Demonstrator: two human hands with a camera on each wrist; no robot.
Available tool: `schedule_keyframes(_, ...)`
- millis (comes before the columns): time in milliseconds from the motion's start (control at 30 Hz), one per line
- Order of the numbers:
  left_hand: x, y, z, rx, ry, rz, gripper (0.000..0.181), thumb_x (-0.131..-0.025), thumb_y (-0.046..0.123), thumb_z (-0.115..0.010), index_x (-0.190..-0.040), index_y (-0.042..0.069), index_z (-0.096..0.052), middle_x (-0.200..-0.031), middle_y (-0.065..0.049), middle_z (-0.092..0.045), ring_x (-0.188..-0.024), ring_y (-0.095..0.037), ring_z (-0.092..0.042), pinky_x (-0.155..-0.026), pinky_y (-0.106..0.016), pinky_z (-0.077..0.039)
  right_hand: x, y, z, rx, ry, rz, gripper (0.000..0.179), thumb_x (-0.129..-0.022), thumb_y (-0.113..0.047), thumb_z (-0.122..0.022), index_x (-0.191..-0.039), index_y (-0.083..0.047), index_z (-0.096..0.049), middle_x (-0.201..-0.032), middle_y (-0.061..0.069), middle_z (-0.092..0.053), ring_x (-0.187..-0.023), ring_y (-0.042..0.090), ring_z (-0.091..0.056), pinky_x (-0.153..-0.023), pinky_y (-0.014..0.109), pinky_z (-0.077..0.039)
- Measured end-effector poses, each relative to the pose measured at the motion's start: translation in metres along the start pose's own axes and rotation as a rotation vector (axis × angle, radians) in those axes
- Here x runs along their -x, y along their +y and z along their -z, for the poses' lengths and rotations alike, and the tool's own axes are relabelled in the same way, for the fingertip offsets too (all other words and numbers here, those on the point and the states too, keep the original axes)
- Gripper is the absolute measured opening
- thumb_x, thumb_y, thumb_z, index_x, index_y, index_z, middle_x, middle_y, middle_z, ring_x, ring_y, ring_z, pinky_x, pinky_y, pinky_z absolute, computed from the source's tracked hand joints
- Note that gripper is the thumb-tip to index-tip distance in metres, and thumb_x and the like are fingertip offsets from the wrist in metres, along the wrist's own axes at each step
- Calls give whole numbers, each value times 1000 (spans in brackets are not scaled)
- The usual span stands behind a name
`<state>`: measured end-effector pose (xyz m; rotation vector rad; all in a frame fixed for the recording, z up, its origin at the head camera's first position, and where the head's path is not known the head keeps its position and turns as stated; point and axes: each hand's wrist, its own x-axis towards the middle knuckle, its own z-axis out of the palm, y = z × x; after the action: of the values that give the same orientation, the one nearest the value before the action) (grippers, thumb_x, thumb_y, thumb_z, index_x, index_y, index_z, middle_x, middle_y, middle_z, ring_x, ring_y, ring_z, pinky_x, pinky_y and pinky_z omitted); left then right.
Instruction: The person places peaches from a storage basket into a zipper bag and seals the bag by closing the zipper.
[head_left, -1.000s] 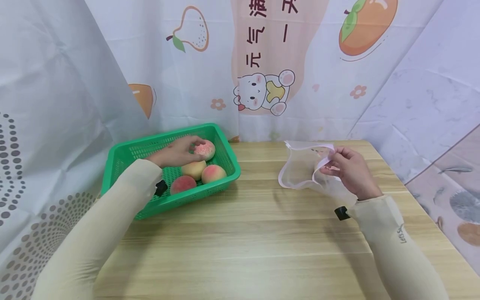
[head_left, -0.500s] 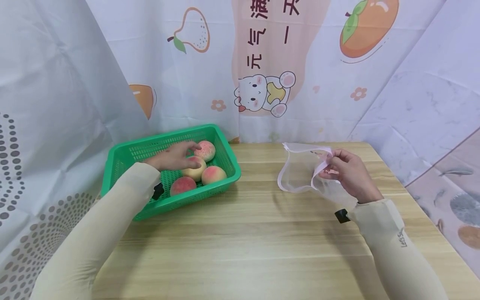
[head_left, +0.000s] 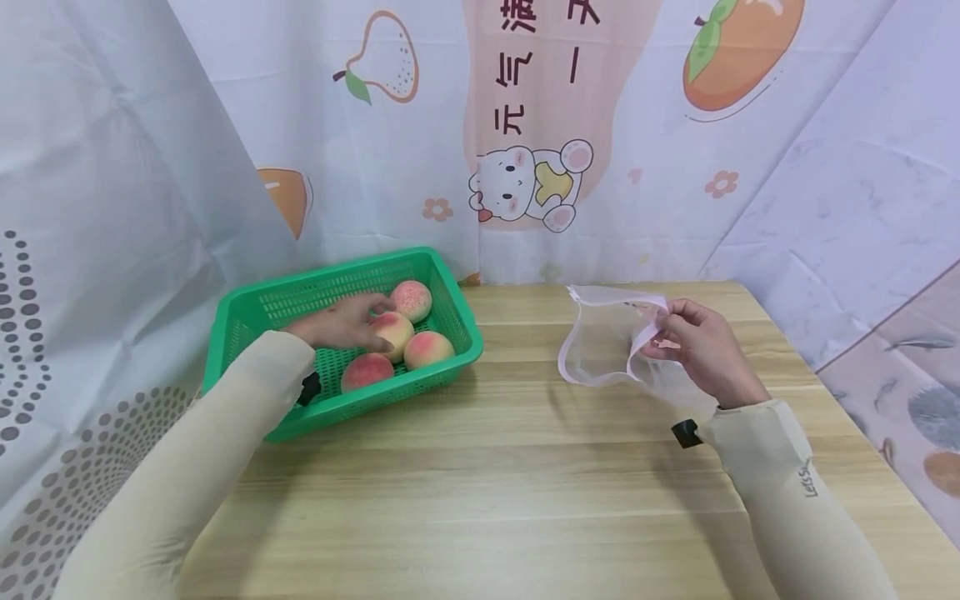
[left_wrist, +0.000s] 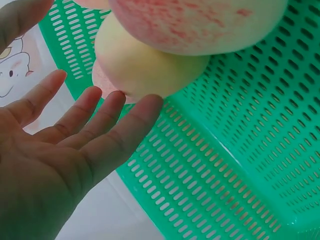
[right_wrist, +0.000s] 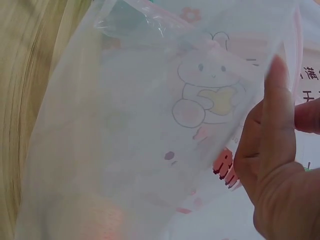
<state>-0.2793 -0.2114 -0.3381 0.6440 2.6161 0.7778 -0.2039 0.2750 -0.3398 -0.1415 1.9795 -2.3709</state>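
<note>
My left hand is inside the green basket, beside a yellow-and-pink peach. In the left wrist view its fingers are spread and loosely bent, the tips right at a pale peach. Around it lie a speckled pink peach, a blushed peach and a redder one. My right hand pinches the pink-edged mouth of a translucent zip bag between thumb and fingers, holding it open. Low in the right wrist view, a blurred pinkish shape shows through the bag.
The basket stands at the back left of a wooden table, the bag at the back right. A printed curtain hangs right behind the table. Grey-dotted cloth hangs along the left side.
My left hand has drawn back from the speckled peach at the rear toward the yellow-and-pink peach in the middle. The right hand still holds the bag's mouth in nearly the same spot.
</note>
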Motion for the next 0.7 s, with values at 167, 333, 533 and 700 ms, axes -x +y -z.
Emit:
schedule_keyframes(167, 5, -4, 0, 1, -16, 50, 65, -85, 18, -78, -140, 0, -48, -138, -22, -50, -127, -41, -45, -99, -58, -45, 1, 1, 0, -4, -2, -5, 14, -99, 4, -51, -90, -2, -59, -93, 4, -59, -75, 13, -63, -70, 30, -60)
schedule_keyframes(333, 8, -6, -2, 19, -37, 86, 70, -83, 21, -80, -142, 1, -47, -141, -22, -46, -128, -41, -43, -99, -59, -44, 2, 1, 1, -8, -9, -9, 11, -100, 1, -53, -91, -3, -59, -95, 3, -62, -77, 12, -64, -71, 29, -60)
schedule_keyframes(533, 10, -7, -3, 4, -51, 101, 72, -84, 22, -80, -142, 1, -43, -141, -25, -44, -127, -42, -44, -98, -58, -44, 3, 2, 2, -6, -10, -13, 9, -100, -1, -54, -92, -4, -58, -96, 4, -60, -77, 12, -64, -70, 28, -60)
schedule_keyframes(700, 14, -5, 0, 52, -127, 183, 82, -86, 24, -79, -144, -5, -29, -137, -29, -41, -116, -40, -50, -89, -50, -52, 1, 3, 2, -14, -12, -13, 10, -100, 0, -53, -92, -3, -57, -95, 5, -61, -76, 13, -65, -70, 28, -60)
